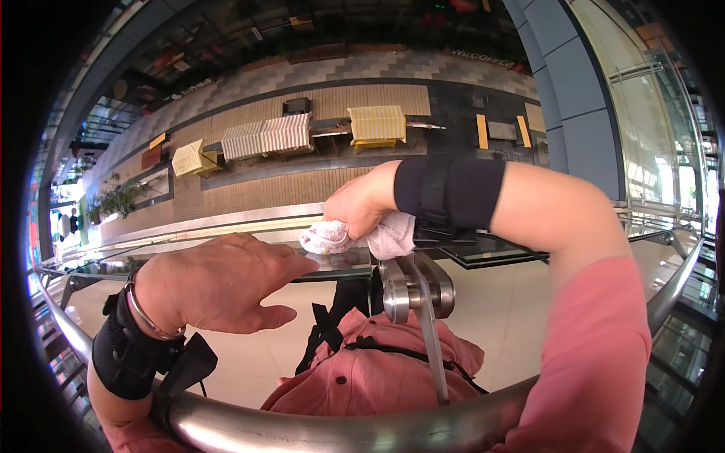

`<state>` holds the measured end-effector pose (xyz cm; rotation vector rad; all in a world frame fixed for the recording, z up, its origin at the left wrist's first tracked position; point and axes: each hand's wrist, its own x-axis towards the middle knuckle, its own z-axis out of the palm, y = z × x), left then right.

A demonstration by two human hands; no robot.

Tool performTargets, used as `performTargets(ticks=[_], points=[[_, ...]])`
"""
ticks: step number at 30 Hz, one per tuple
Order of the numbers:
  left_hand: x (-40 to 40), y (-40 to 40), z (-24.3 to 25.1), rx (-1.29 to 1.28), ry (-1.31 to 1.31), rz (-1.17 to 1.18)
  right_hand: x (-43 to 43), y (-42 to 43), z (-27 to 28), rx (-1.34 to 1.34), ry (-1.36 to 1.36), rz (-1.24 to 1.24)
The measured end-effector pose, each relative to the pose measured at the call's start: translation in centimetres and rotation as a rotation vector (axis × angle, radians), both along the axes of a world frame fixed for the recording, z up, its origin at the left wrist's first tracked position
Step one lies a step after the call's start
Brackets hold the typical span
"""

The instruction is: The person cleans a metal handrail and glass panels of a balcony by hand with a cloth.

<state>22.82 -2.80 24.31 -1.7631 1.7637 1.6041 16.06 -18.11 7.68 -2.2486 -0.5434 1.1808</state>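
Note:
My right hand reaches over the handrail and grips a bunched white cloth. Folds of the cloth show on both sides of the fingers, close to the upper edge of a glass balustrade panel. To the left, my left hand hovers by the same glass with thumb and fingers apart and nothing in it. Whether its fingertips touch the panel I cannot tell. A metal handrail post with round glass clamps stands just below the cloth.
A thick, curved metal handrail crosses in front of my body, under both arms. Beyond the glass lies a lower floor with cloth-covered tables, a striped yellow cover and a plant. A grey panelled column rises at right.

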Motion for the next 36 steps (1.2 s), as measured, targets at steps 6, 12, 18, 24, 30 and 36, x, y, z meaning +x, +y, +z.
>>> performTargets(ticks=[6, 12, 18, 24, 30, 36], points=[[0.0, 0.1, -0.3, -0.045, -0.007, -0.018, 0.8, 1.0, -1.5, -0.096, 0.010, 0.058], [0.1, 0.3, -0.4, -0.035, -0.022, -0.038, 0.6, 0.1, -0.7, 0.084, 0.026, 0.102], [-0.1, 0.7, -1.1, -0.159, 0.021, 0.023, -2.8, -4.4, -1.7, 0.024, 0.269, -0.008], [-0.1, 0.9, -1.2, -0.224, -0.051, 0.045, -4.9, -6.8, 1.2, -0.052, 0.261, -0.006], [0.3, 0.2, 0.2, -0.215, -0.255, 0.027, -1.9, -2.8, 1.6, 0.041, 0.104, -0.007], [0.9, 0.4, 2.7, -0.450, -0.341, 0.197, 0.5, 0.1, 0.8, 0.022, 0.055, 0.006]])
